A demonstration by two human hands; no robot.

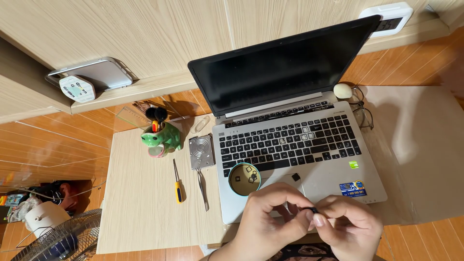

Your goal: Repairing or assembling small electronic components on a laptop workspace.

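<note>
Head view, looking down on a low wooden table (140, 212) that carries an open laptop (295, 145), its screen dark. Both hands meet at the near edge of the table, over the laptop's front rim.

Left hand (270, 217): fingers curled, thumb and forefinger tips pinched onto a small black keycap (313, 210). Right hand (350, 224): closed the same way, thumb pressing the other side of that keycap. The piece sits between the two thumbs, mostly hidden; its underside cannot be read.

Keyboard (290, 140): several keys missing in the middle rows, pale gaps showing. One loose black keycap lies on the palm rest just right of a small teal-rimmed bowl (244, 179), which holds more removed caps and stands on the laptop's near-left corner.

Left of the laptop: steel tweezers (203, 188), a yellow-handled screwdriver (178, 183), a perforated metal plate (201, 151), and a green frog-shaped holder (162, 139). Spectacles (362, 113) rest off the far-right corner of the laptop.

Risk, as judged: the cap is tiny and pinched only at fingertips beyond the table edge; a slip would likely drop it to the floor. Uneven thumb pressure could snap its clips. The bowl stands close to the left wrist and could be knocked, scattering caps.
</note>
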